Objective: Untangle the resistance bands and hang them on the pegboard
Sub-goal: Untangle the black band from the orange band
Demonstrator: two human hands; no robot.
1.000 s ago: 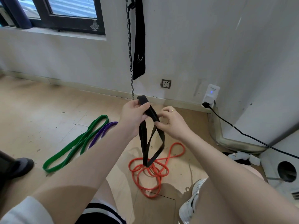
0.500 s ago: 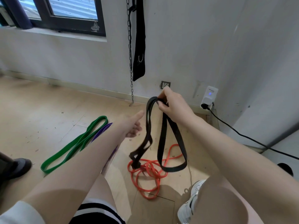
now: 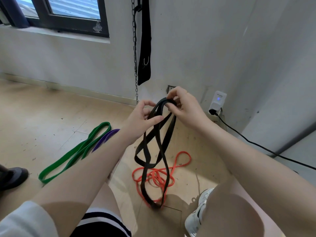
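Note:
A black resistance band [image 3: 154, 161] hangs in several crossed loops from both my hands, its lowest loop reaching the floor. My right hand [image 3: 183, 106] pinches the top bend of the band. Just left of it, my left hand [image 3: 142, 117] grips one strand between thumb and fingers. Under the hanging loops an orange band [image 3: 172, 170] lies tangled on the floor. A green band [image 3: 73, 154] lies flat to the left, with a purple band [image 3: 106, 138] beside it, partly hidden by my left forearm. No pegboard is in view.
A chain [image 3: 135, 65] and a black strap [image 3: 144, 48] hang on the wall ahead. A white plug-in device [image 3: 218, 101] with a black cable [image 3: 256, 144] sits at the right wall. A dark shoe [image 3: 12, 177] is at far left, my white shoe [image 3: 199, 211] at lower right.
My left hand, which had let go and hung open half a second ago, has come back up and taken a strand of the black band. The band now hangs lower in more loops.

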